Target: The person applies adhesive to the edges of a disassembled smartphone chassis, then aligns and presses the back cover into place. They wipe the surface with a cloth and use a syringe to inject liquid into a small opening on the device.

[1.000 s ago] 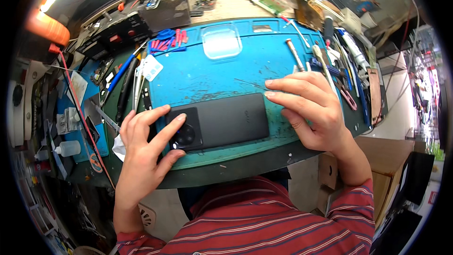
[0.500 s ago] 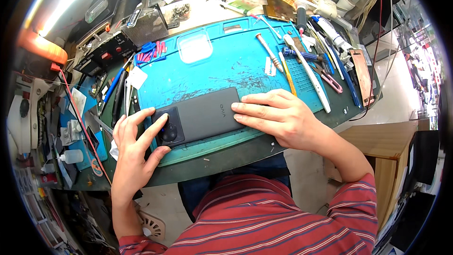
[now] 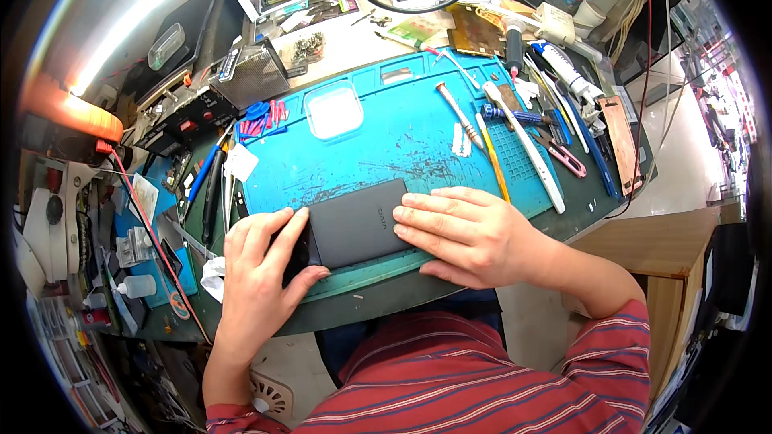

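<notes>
A dark grey smartphone (image 3: 354,229) lies back side up near the front edge of the blue work mat (image 3: 378,141). My left hand (image 3: 261,277) is closed around its left end, fingers over the camera area and thumb at the near edge. That hand covers most of the camera block. At the other end, the fingers of my right hand (image 3: 482,237) lie close together on the phone's back. The right thumb sits by the near right corner. Both hands hold the phone between them. Its screen side is hidden.
A clear plastic lid or tray (image 3: 334,110) rests at the mat's back. On the right lie a white toothbrush-like tool (image 3: 523,141), a screwdriver (image 3: 460,115) and pink-handled scissors (image 3: 563,153). A black power unit (image 3: 189,119) stands at the back left. A wooden cabinet (image 3: 659,245) is beside the bench.
The view has shifted, so the scene sits lower in the picture. My left hand has slid further over the camera block, and my right thumb now shows by the phone's corner.
</notes>
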Available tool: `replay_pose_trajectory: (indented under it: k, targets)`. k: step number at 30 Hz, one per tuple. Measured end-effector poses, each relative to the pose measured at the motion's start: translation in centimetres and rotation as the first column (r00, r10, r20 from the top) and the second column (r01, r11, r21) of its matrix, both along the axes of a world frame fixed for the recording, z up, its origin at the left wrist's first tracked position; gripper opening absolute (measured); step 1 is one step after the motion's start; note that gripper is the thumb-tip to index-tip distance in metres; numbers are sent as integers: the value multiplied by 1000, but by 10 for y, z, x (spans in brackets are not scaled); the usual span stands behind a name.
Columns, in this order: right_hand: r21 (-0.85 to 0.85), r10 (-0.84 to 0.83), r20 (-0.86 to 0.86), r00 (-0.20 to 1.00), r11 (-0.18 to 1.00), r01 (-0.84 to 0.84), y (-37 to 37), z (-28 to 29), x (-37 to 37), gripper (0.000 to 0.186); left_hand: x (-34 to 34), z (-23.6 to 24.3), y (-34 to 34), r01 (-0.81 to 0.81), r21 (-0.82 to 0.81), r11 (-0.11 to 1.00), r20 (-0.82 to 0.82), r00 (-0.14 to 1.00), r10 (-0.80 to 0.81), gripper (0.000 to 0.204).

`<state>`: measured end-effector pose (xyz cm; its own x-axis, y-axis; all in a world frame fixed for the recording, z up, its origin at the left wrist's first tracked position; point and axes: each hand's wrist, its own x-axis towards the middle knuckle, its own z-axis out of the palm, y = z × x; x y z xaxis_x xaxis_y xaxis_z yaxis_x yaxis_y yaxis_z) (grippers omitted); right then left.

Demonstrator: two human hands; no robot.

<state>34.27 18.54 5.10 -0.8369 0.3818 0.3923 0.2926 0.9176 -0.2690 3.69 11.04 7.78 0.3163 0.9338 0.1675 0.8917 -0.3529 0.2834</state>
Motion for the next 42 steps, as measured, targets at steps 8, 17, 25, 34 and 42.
replay_pose_trajectory:
  k: [8,17,25,34,42]
  targets:
    - [21,-31,41,999,999,30,-2,7,-13,58,30,-1,30,151,-70,986,21,988,-150,74]
    - [-26,-74,87,993,997,77,-8,6,-16,64,27,-2,27,116,-64,991,-1,993,-117,77]
    - [92,-130,97,987,988,121,-12,12,-24,60,-17,3,-1,-14,-117,993,-13,1000,12,78]
    - [155,-184,28,983,972,178,1,10,-50,47,-28,18,10,3,-231,973,47,999,8,77]
    - [-260,-135,221,966,946,191,41,26,-74,53,-34,18,20,59,-274,960,103,994,-32,76]
